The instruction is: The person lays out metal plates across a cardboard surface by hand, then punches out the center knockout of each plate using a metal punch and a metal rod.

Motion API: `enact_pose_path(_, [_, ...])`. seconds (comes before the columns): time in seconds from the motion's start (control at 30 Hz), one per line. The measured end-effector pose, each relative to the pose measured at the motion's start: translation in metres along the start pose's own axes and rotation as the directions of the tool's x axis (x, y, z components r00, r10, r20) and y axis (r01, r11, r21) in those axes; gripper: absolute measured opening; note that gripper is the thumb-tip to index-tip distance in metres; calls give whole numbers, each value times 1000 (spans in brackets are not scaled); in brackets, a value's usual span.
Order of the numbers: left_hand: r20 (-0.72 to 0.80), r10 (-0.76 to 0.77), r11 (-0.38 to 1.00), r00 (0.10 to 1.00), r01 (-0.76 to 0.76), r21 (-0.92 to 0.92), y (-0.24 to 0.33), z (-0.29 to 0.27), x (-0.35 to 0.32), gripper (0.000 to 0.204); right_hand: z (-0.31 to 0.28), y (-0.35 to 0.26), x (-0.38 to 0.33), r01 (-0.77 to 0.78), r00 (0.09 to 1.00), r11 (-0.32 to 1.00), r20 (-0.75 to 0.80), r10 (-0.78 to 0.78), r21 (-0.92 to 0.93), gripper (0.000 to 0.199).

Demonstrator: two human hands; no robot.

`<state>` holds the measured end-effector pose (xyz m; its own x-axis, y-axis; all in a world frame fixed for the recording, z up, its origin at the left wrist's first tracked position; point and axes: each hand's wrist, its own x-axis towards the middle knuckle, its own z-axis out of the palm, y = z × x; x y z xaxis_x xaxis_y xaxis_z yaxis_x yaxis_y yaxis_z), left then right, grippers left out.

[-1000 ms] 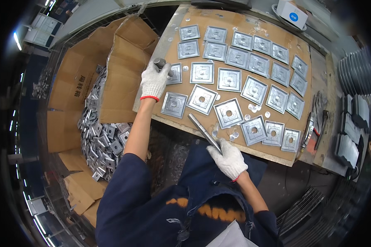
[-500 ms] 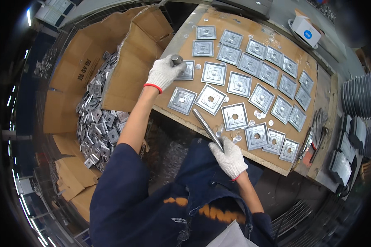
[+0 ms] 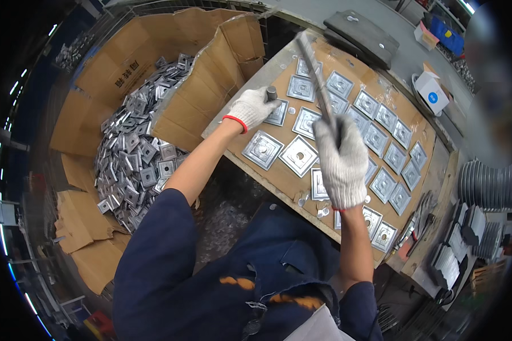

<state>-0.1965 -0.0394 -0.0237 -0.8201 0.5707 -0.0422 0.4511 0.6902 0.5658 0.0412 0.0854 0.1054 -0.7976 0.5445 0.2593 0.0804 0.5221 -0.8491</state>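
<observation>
My left hand (image 3: 251,108), in a white knit glove with a red cuff, is closed round a short metal punch (image 3: 272,92). The punch stands over a square metal plate (image 3: 277,113) near the board's left edge. In my right hand (image 3: 345,165), also gloved, is a metal rod (image 3: 315,71), raised above the board with its far end up. My right hand and the rod hide part of the plates behind them. Below my left hand lie a plate with a closed middle (image 3: 263,150) and a plate with a round hole (image 3: 299,156).
Rows of similar plates (image 3: 376,138) cover the cardboard-topped table (image 3: 279,181), with small round discs (image 3: 323,212) among them. A large cardboard box (image 3: 179,116) holds many metal pieces (image 3: 132,145) at left. Hand tools (image 3: 418,227) and stacked dark parts (image 3: 483,184) are at right.
My right hand has lifted the rod from the table's near edge to above the plates. My left hand keeps the punch over the same plate. The whole view has shifted.
</observation>
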Motion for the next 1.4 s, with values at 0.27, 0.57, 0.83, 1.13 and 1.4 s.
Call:
enact_pose_path(0.27, [-69, 136, 990, 988, -134, 37, -8, -3, -8, 54, 71, 23, 43, 17, 979, 926, 193, 61, -377, 43])
enact_pose_path(0.57, [-56, -37, 994, 998, 31, -101, 12, 0, -16, 57, 37, 50, 27, -106, 948, 956, 262, 180, -274, 44])
enact_pose_path(0.83, [-27, -23, 952, 999, 13, -306, 27, -13, -21, 49, 43, 106, -35, -282, 882, 874, 251, 399, -396, 50])
enact_pose_path(1.13, [-145, 15, 838, 989, -91, -538, 21, -7, -16, 24, 51, 116, -30, -309, 913, 924, 201, 354, -224, 53])
enact_pose_path(1.4, [-125, -42, 843, 991, -32, -537, 45, 11, -20, 24, 11, 123, -52, -466, 846, 855, 170, 506, -228, 54])
